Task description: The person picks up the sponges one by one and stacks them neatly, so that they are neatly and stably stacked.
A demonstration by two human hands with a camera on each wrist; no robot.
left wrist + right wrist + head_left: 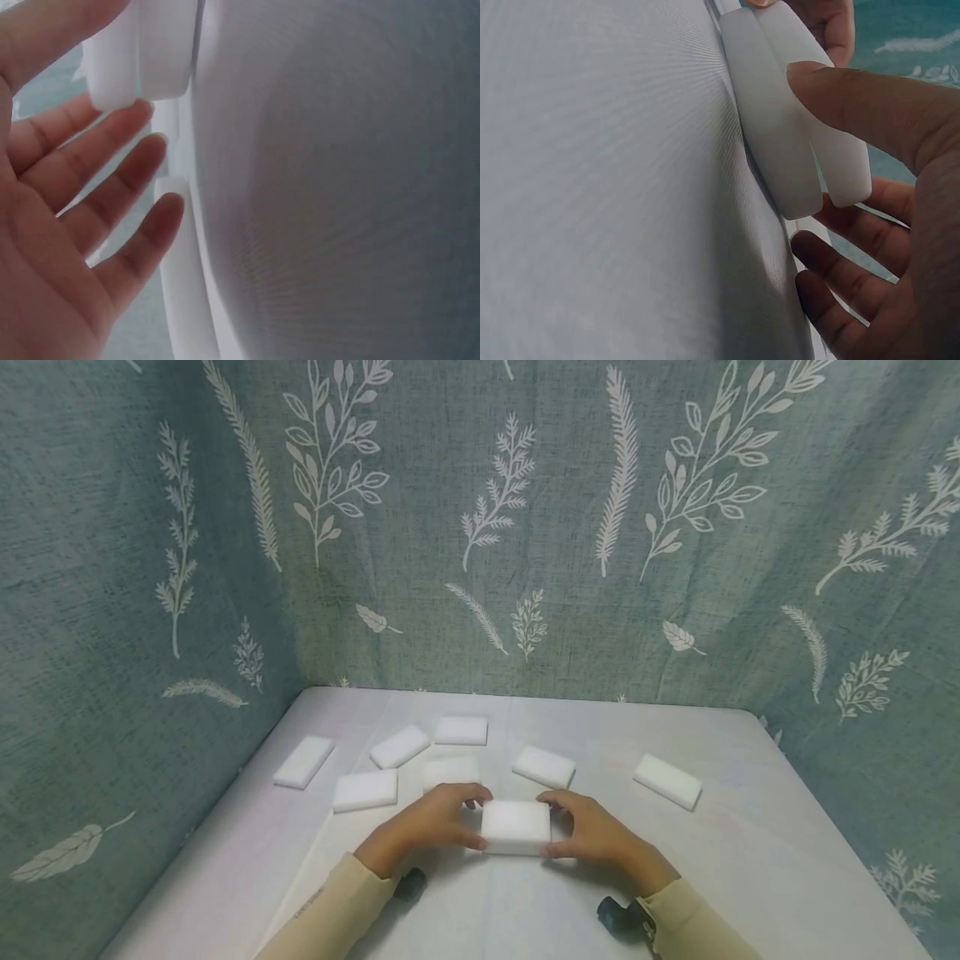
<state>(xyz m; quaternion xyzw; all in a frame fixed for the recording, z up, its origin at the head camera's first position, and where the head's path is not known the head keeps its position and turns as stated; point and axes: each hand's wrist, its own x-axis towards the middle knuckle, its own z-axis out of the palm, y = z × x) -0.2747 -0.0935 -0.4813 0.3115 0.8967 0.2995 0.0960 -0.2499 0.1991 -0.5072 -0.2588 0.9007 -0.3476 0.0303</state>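
Note:
Two white sponge blocks lie stacked flat near the front middle of the table. My left hand (450, 817) and right hand (588, 831) pinch the upper sponge (516, 818) by its two short ends, thumbs in front and fingers behind. In the right wrist view, the lower sponge (772, 142) rests on the table, with a narrow wedge-shaped gap under the upper one at its right end. The right thumb (840, 94) presses the upper sponge's near edge. In the left wrist view, the lower fingers (127, 199) spread free of the stack.
Just behind the left hand lies a white sponge (450, 771). Others lie scattered on the white table (750, 843): several at the left and back, one behind the stack (544, 767), one at the right (667, 782). Leaf-patterned green cloth (480, 568) walls the back and sides.

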